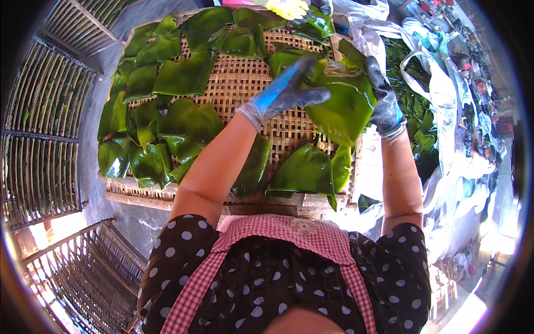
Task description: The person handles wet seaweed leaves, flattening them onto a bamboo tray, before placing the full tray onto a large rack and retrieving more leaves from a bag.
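My right hand (pixel 381 98), in a blue and black coated glove, grips the edge of a glossy green sheet (pixel 344 102), likely kelp, above the right part of a woven bamboo tray (pixel 238 79). My left hand (pixel 292 92), gloved alike and slightly blurred, is at the sheet's left side with thumb and fingers apart; whether the fingertips touch it I cannot tell. More wet green pieces (pixel 185 73) lie flat along the tray's left and far sides. Another broad piece (pixel 302 171) lies at the near edge, below the sheet in my right hand.
A co-worker's yellow-gloved hand (pixel 288 8) is at the tray's far edge. To the right, a white plastic sack (pixel 442 104) holds many green pieces (pixel 421 137). Slatted racks (pixel 41 92) stand at the left, and woven bamboo trays (pixel 91 267) lean at the lower left.
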Demonstrator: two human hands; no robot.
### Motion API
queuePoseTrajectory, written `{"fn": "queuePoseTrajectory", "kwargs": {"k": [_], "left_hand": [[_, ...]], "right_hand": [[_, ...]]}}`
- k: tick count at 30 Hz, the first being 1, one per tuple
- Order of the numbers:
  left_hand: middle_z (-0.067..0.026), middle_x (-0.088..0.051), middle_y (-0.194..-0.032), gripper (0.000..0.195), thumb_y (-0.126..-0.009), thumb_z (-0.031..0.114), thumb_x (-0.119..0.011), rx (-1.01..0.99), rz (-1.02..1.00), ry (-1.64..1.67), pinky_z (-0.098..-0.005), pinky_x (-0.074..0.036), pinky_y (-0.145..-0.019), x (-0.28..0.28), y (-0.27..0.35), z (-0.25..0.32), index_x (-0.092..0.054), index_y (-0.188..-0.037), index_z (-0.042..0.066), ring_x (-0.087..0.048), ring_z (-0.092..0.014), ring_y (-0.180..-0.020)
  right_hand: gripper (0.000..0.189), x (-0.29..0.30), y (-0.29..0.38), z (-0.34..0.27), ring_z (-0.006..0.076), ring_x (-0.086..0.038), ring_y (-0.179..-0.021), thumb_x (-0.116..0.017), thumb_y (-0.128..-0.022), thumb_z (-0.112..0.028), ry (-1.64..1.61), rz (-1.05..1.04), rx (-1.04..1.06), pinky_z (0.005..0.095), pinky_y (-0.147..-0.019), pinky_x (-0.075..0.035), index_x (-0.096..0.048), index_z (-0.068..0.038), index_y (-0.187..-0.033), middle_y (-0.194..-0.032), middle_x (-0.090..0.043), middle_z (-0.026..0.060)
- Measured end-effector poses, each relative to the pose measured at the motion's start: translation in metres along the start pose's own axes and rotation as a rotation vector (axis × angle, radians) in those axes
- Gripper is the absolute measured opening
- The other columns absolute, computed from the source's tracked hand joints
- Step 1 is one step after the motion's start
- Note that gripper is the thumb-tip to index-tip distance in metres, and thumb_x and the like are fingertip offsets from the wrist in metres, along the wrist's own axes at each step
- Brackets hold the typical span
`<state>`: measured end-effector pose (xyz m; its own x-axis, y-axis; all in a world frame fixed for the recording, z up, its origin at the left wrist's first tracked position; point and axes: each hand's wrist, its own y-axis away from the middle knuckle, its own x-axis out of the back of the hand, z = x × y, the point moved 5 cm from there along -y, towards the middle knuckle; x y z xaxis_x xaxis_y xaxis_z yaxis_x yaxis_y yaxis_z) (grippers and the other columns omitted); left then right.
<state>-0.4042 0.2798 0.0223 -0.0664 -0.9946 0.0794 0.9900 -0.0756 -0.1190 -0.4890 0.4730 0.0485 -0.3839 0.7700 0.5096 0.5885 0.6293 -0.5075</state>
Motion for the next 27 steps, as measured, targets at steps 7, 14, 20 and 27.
{"fn": "queuePoseTrajectory", "kwargs": {"k": [7, 14, 20, 27], "left_hand": [[-0.0081, -0.067, -0.108, 0.033, -0.086, 0.007, -0.068, 0.174, -0.250, 0.671, -0.0261, -0.049, -0.089, -0.032, 0.006, -0.014, -0.060, -0.117, 0.000, -0.064, -0.013, -0.093], [-0.0064, -0.070, -0.099, 0.024, -0.087, 0.014, -0.070, -0.038, -0.441, 0.269, -0.0243, -0.050, -0.082, -0.010, 0.013, 0.026, -0.063, -0.103, -0.003, -0.062, -0.009, -0.093], [-0.0104, -0.040, -0.142, 0.054, -0.087, -0.001, -0.052, -0.207, 0.384, 0.609, -0.0363, -0.040, -0.106, 0.104, 0.069, -0.003, -0.041, -0.139, 0.010, -0.046, -0.024, -0.128], [-0.0103, -0.053, -0.130, 0.042, -0.094, 0.019, -0.057, 0.196, 0.086, 1.251, -0.0412, -0.047, -0.098, 0.044, 0.100, -0.051, -0.046, -0.133, 0.010, -0.055, -0.025, -0.116]], "right_hand": [[0.046, 0.018, 0.011, 0.008, 0.0144, -0.054, -0.107, -0.063, -0.088, -0.010, -0.253, -0.055, -0.502, 0.0279, -0.095, -0.043, -0.048, 0.002, -0.130, -0.120, -0.057, 0.0081], [0.051, -0.056, 0.044, -0.035, 0.0196, -0.056, -0.112, -0.060, -0.090, -0.007, -1.449, -0.372, -0.902, 0.0298, -0.097, -0.045, -0.041, 0.002, -0.136, -0.129, -0.054, 0.0160], [0.033, -0.057, 0.012, -0.001, 0.0159, -0.060, -0.107, -0.052, -0.088, 0.007, -0.985, -0.039, -0.446, 0.0286, -0.095, -0.045, -0.059, 0.004, -0.120, -0.117, -0.063, 0.0085], [0.052, -0.132, -0.026, -0.015, 0.0249, -0.056, -0.117, -0.047, -0.076, 0.012, -0.230, -0.179, -0.139, 0.0334, -0.098, -0.044, -0.053, 0.001, -0.127, -0.128, -0.058, 0.0157]]}}
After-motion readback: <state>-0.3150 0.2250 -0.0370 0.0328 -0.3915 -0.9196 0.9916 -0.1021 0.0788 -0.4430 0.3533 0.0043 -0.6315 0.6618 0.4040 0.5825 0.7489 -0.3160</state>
